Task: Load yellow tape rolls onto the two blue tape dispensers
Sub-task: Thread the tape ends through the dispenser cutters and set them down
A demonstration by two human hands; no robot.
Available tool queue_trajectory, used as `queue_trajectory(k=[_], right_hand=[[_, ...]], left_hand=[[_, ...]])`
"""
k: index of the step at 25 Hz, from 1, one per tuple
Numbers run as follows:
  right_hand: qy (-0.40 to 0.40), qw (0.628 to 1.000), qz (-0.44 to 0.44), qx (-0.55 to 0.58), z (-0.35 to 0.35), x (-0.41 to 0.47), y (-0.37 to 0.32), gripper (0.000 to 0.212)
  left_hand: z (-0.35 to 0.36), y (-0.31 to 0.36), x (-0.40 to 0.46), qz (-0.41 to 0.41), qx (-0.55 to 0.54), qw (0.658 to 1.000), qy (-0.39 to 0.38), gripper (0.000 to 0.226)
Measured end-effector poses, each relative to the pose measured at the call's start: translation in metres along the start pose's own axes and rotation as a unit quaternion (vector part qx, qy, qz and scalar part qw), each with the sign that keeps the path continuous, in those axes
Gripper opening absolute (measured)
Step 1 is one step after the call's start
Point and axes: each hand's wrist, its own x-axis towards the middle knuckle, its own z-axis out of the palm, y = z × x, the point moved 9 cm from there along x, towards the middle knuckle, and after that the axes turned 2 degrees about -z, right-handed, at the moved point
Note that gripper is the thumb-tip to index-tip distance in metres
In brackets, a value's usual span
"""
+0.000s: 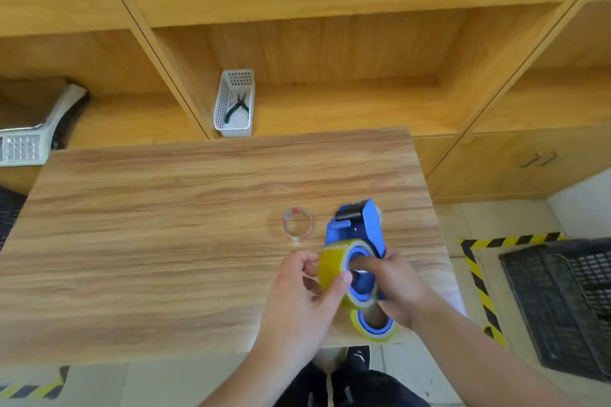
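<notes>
Both hands clamp one item: L hand (pixel 299 287) grips yellow tape roll (pixel 332 273), R hand (pixel 395 287) holds blue dispenser (pixel 358 230) over table (pixel 165 225).

Second dispenser (pixel 375 324) mostly hidden beneath right hand (pixel 398 291). Scale (pixel 24 142) cut off at left edge. Dark crate (pixel 562 301) cut off at right. Lettering on clear tape ring (pixel 297 223) too small to read.
</notes>
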Motion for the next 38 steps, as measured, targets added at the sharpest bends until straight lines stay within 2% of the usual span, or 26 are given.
queue_trajectory(k=[2,3,5,8,12,16,20,22,26,31,36,38], right_hand=[[-0.05,0.997,0.041,0.034,0.001,-0.006,0.002,0.039],[-0.076,0.994,0.058,0.044,0.004,-0.011,0.004,0.045],[-0.118,0.989,0.078,0.051,0.008,-0.019,0.006,0.045],[-0.16,0.981,0.088,0.071,0.015,-0.028,0.007,0.042],[-0.192,0.973,0.098,0.082,0.02,-0.035,0.002,0.041],[-0.212,0.967,0.126,0.061,0.02,-0.036,0.008,0.036],[-0.23,0.958,0.164,0.037,0.029,-0.044,0.017,0.028],[-0.238,0.95,0.197,0.038,0.032,-0.048,0.028,0.03],[-0.254,0.938,0.231,0.056,0.031,-0.053,0.044,0.046],[-0.25,0.942,0.215,0.067,0.023,-0.059,0.043,0.039],[-0.209,0.953,0.19,0.108,0.007,-0.054,0.044,0.041],[-0.199,0.96,0.17,0.104,0.003,-0.054,0.043,0.029]], left_hand=[[-0.001,0.016,0.004,0.049,-0.006,0.998,-0.034,0.047],[-0.004,0.025,0.007,0.079,0.007,0.995,-0.056,0.047],[-0.004,0.04,0.014,0.121,0.026,0.986,-0.112,0.044],[-0.001,0.054,0.019,0.132,0.004,0.975,-0.179,0.038],[-0.004,0.065,0.023,0.156,0.028,0.971,-0.179,0.019],[-0.003,0.074,0.018,0.195,0.119,0.954,-0.193,0.003],[0.0,0.089,0.017,0.24,0.188,0.923,-0.234,0.01],[0.006,0.093,0.021,0.254,0.218,0.907,-0.254,0.011],[0.018,0.097,0.034,0.231,0.21,0.907,-0.283,0.008],[0.035,0.094,0.05,0.184,0.191,0.923,-0.279,0.009],[0.03,0.079,0.065,0.134,0.131,0.958,-0.216,0.012],[0.028,0.073,0.068,0.109,0.112,0.967,-0.202,0.014]])
